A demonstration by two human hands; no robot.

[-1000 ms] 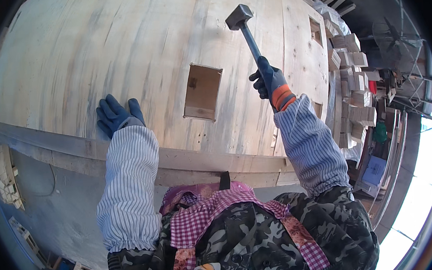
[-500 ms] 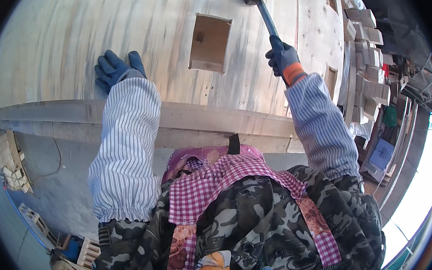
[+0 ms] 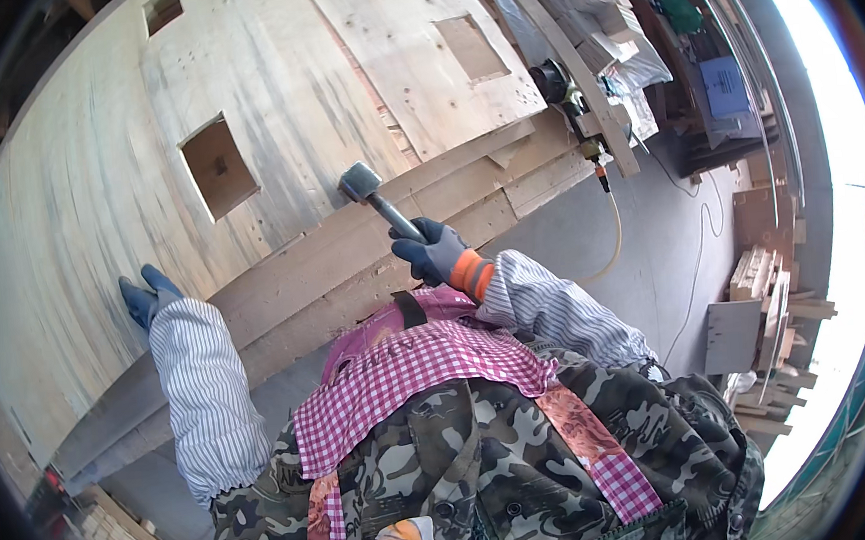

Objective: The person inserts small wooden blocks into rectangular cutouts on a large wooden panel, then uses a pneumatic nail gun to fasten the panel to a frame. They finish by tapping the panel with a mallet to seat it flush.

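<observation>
Well, over at ten o'clock from the worker's chest, the gloved left hand (image 3: pixel 151 298) lies on the pale plywood panel (image 3: pixel 82 274), fingers together and thumb held apart; how hard it presses, I can't tell. It sits close to the near edge, so a sudden jolt in the panel could make it slip off. Toward half past ten is a rectangular opening (image 3: pixel 218 167), and I'd expect a stray knock on its rim to splinter the wood, since the cut leaves that edge unsupported.

Nearer twelve, the hammer (image 3: pixel 386 210) slants forward, its blocky head at the panel's near edge (whether metal meets wood, I honestly can't make out from where I stand). The gloved right hand (image 3: pixel 433 253) is wrapped firmly round the handle. A blow landing with the head tilted could dent the face or glance off the edge, back toward the pink apron (image 3: pixel 399 358). Just past the head, at twelve, runs a ragged seam (image 3: pixel 384 113); strikes too close might lift more splinters there.

Out at one o'clock, a black power tool (image 3: pixel 572 110) sits beside the panel's corner, and its dangling hose (image 3: pixel 617 222) could snag a passing sleeve.
</observation>
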